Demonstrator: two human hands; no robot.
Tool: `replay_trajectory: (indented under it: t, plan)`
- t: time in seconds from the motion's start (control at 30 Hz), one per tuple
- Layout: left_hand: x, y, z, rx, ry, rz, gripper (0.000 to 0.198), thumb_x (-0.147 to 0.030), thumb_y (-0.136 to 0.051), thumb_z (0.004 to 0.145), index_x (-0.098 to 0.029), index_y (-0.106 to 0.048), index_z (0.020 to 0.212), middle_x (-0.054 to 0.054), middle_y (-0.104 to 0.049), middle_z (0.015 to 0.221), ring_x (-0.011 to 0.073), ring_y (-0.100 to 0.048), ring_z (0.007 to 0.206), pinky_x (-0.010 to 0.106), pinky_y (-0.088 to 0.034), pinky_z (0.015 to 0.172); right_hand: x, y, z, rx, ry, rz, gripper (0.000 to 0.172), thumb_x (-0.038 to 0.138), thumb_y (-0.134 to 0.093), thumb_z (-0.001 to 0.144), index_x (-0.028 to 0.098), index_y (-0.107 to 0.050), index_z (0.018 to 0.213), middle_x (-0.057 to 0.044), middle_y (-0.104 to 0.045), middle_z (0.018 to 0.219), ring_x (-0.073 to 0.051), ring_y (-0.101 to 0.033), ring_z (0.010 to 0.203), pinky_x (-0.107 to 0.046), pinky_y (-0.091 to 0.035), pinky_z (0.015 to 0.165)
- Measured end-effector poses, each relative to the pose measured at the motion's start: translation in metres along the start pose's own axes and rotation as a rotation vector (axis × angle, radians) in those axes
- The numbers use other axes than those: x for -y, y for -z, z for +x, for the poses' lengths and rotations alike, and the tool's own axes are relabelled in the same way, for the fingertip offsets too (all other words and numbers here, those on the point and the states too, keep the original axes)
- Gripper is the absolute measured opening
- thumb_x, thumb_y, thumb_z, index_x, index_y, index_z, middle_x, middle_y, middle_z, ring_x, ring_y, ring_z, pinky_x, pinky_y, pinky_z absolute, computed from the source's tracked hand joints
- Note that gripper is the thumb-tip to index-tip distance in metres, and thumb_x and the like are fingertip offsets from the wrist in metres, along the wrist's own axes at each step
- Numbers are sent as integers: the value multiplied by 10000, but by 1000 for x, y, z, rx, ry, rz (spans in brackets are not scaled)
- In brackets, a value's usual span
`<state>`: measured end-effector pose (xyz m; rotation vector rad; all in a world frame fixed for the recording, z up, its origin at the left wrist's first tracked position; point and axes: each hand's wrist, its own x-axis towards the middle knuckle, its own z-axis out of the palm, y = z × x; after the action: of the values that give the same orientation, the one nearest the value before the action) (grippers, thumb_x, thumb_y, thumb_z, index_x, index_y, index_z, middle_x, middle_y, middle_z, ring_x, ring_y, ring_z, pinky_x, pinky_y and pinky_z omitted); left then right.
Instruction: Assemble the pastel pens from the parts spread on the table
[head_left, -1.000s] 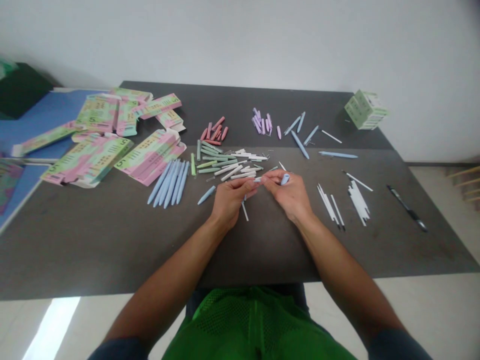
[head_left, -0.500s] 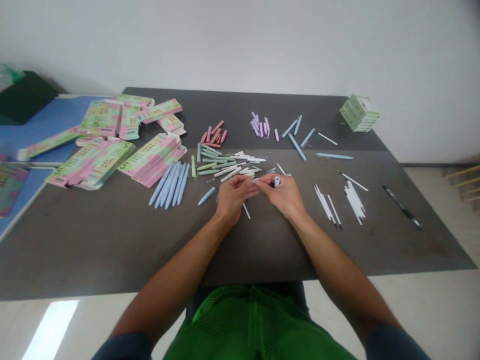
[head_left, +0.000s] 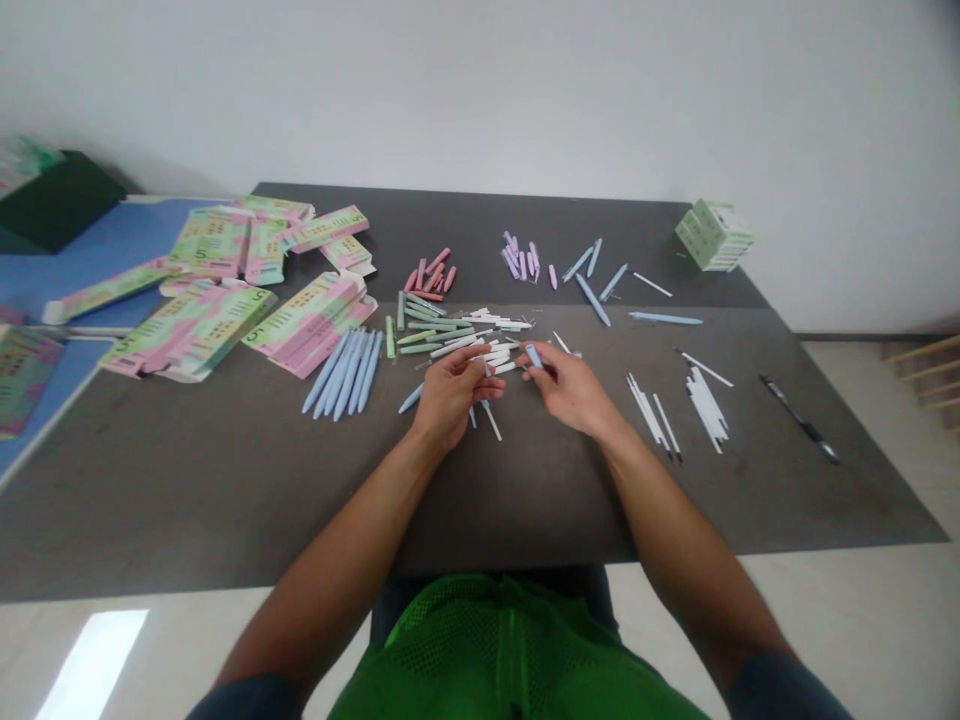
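One short blue tube (head_left: 534,356), gripped in the right hand (head_left: 571,392), slants with its far end leaning toward the left hand (head_left: 448,400), whose own grip I cannot tell.

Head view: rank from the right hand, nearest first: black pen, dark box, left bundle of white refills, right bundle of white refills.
From the right hand:
1. Left bundle of white refills, just to its right
2. Right bundle of white refills, further right
3. Black pen, near the table's right edge
4. Dark box, far left
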<state>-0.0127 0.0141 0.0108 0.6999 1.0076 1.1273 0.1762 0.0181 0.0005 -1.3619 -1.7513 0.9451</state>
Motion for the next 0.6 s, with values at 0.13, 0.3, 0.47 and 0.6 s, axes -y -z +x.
replay_trajectory:
  t: [0.13,0.3,0.47,0.6]
  plan:
    - [1,4,1,32,-104,58,404,-244,-759,745,-133,-675,1123,11,-666,789,111,-658,632,246,-545,624,6,-7,-5,-43,54,-145,440,167,-589,875,253,-570,1306,-62,-758,1117,-249,-705,999,-409,-510,931]
    - [-1,9,3,-10,-264,289,328,-246,-772,711,-145,-681,1010,-1,-661,728,120,-618,617,241,-486,595,15,-9,-7,-72,205,-289,239,225,-598,919,251,-707,1130,-70,-754,1117,-255,-689,1020,-391,-502,921]
    - [-6,13,1,-58,-385,552,229,-234,-732,744,-161,-705,960,18,-688,783,142,-640,708,253,-491,675,11,-10,-4,-151,356,-374,260,234,-560,959,256,-740,1145,-86,-726,1156,-264,-619,1044,-435,-460,971]
    - [-8,13,-3,-49,-457,705,258,-237,-712,774,-193,-732,1027,13,-709,806,144,-631,715,260,-481,707,9,-11,-7,-200,364,-460,259,237,-583,949,263,-757,1139,-91,-702,1089,-269,-546,1010,-438,-439,928]
